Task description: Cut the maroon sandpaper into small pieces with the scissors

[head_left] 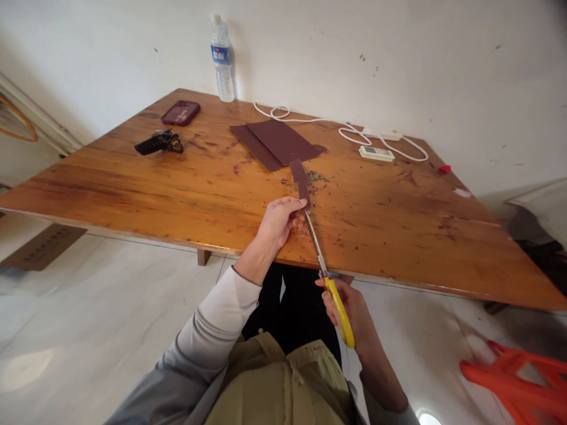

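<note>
My left hand [280, 221] pinches the lower end of a narrow dark-brown paper strip [300, 177] that sticks up over the wooden table [155, 183]. My right hand [348, 310] is closed round the yellow handles of a pair of scissors [330, 283]. The steel blades point up toward the strip, with their tips right at my left fingers. Small brown paper scraps [316, 177] lie on the table just beyond the strip.
Brown paper sheets [277, 143] lie further back. A water bottle [222, 59] stands by the wall. A dark red phone [181, 112], a black tool [157, 143], a white cable and power strip [378, 134] and a white remote [376, 153] are on the table. An orange stool [518, 378] is at the lower right.
</note>
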Tool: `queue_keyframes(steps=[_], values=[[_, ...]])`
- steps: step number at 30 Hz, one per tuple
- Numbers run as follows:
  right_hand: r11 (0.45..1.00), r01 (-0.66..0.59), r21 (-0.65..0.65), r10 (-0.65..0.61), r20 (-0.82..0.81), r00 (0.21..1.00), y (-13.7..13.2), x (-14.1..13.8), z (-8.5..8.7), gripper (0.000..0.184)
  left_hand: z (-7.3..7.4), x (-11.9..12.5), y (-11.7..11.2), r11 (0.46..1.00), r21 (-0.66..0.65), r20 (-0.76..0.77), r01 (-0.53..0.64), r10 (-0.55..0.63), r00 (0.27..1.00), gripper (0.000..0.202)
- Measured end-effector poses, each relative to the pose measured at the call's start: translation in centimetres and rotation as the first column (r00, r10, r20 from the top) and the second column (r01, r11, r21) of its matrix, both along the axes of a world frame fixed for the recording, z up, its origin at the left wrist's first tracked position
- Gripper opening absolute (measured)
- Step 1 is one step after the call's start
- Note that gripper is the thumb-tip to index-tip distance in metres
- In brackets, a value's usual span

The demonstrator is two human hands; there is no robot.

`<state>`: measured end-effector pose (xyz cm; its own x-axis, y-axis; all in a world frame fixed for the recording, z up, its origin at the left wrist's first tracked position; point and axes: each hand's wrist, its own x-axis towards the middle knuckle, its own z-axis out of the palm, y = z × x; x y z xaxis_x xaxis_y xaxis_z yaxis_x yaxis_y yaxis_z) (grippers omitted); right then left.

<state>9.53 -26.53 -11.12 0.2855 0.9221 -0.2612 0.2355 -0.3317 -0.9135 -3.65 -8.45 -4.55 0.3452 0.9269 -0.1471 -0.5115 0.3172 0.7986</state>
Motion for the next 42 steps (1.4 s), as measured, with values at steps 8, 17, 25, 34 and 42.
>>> queue_keyframes(steps=[8,17,25,34,42], values=[[0.999,0.011,-0.038,-0.011,0.004,1.0,0.1,0.2,0.0,0.051,-0.2,0.1,0.1,1.0,0.002,-0.002,0.004,-0.004,1.0,0.02],[0.999,0.025,-0.029,-0.027,-0.092,0.995,0.1,0.0,-0.1,0.041,-0.2,0.1,0.1,1.0,-0.001,0.0,-0.01,0.01,1.0,0.019],[0.999,0.043,-0.02,-0.043,-0.034,0.998,-0.1,-0.3,0.4,0.033,-0.1,0.0,0.1,1.0,0.008,-0.018,-0.006,0.006,1.0,0.02],[0.998,0.066,-0.02,-0.066,-0.017,0.998,0.4,-1.1,0.2,0.039,-0.1,-0.1,0.1,0.999,-0.015,-0.013,-0.031,0.031,0.999,0.017],[0.995,0.088,-0.046,-0.095,-0.176,0.98,0.2,-2.6,1.1,0.044,-0.1,-0.2,0.1,1.0,0.006,-0.046,0.015,-0.014,0.999,0.019]])
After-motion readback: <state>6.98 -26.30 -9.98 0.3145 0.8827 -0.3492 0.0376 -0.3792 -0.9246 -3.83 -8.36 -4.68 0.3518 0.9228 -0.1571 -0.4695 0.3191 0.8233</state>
